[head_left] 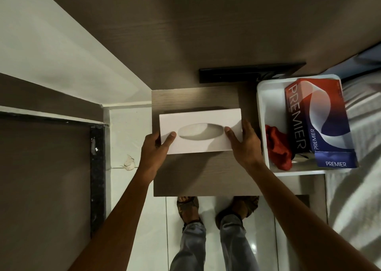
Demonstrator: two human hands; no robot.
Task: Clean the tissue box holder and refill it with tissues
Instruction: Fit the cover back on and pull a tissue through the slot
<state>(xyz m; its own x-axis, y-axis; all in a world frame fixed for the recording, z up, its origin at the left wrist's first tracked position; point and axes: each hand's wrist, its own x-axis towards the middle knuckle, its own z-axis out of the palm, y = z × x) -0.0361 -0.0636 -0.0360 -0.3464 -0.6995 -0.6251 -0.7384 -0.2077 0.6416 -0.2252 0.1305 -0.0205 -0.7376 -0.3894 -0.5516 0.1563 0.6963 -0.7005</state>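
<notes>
The room is dim, and most of the picture looks brown and gray. Light comes from above and falls on the small bench (195,97), making a bright patch. The white tissue box holder (200,118) is the brightest thing and throws a dark shadow toward the bottom of the picture. The shiny floor (261,248) shows a pale glare. Straight lines bend near the edges. The corners look soft and blurry.
</notes>
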